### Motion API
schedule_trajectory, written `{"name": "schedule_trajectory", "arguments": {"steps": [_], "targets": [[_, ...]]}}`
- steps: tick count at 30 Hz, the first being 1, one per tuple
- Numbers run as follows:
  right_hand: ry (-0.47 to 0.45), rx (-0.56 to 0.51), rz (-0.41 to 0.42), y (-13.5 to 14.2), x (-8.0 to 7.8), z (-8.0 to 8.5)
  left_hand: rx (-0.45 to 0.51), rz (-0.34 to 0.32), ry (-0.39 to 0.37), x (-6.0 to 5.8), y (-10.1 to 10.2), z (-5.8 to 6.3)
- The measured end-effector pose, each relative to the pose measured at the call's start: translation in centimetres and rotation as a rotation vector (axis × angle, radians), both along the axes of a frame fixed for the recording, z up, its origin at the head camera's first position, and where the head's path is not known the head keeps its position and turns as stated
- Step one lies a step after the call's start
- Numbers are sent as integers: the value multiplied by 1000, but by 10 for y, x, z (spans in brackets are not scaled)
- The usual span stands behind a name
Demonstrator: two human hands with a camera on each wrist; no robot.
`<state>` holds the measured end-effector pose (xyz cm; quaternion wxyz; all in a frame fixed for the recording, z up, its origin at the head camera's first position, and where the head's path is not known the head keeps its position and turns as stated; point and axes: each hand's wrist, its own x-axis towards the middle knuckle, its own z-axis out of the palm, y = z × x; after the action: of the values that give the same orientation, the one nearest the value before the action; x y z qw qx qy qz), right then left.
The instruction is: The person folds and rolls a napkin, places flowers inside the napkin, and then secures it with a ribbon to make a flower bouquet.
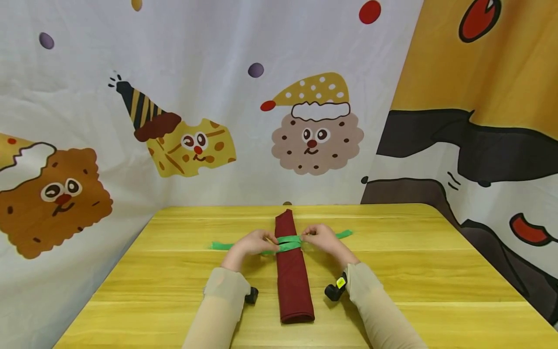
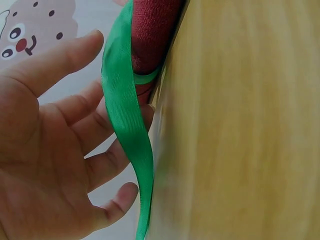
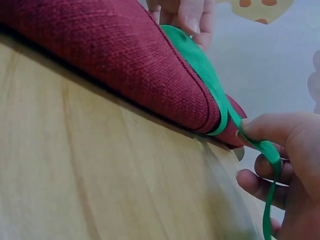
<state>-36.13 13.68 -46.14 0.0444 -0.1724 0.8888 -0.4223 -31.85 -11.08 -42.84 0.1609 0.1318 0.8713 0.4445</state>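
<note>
A long dark red roll of folded cloth (image 1: 294, 286) lies on the table, pointing away from me. A green ribbon (image 1: 289, 246) wraps across its far half, with two bands on top and a loose end on each side. On the left, my left hand (image 1: 257, 242) is beside the roll; in the left wrist view its thumb (image 2: 82, 50) stands apart from the ribbon (image 2: 122, 100) and its loosely bent fingers reach behind it. My right hand (image 1: 321, 238) pinches the ribbon (image 3: 270, 152) between thumb and forefinger at the roll's right side, the tail hanging past the palm.
The roll lies on a wood-grain table (image 1: 174, 300). Behind and beside the table hangs a curtain (image 1: 209, 72) printed with cartoon food. A black wrist camera (image 1: 335, 290) sits on the right wrist, low over the tabletop.
</note>
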Motion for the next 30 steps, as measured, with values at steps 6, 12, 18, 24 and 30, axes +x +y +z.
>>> {"name": "schedule_trajectory", "arguments": {"steps": [6, 12, 18, 24, 30], "targets": [[13, -17, 14, 1, 0, 4, 0, -18, 9, 1, 0, 1], [32, -33, 46, 0, 3, 9, -5, -1, 9, 2, 0, 1], [21, -39, 68, 0, 5, 12, 5, 6, 17, 0, -1, -1], [15, -42, 83, 2, 5, 11, 8, 9, 61, 0, -2, -1], [15, -55, 91, 4, 4, 12, 9, 28, 70, 0, -2, 0]]}}
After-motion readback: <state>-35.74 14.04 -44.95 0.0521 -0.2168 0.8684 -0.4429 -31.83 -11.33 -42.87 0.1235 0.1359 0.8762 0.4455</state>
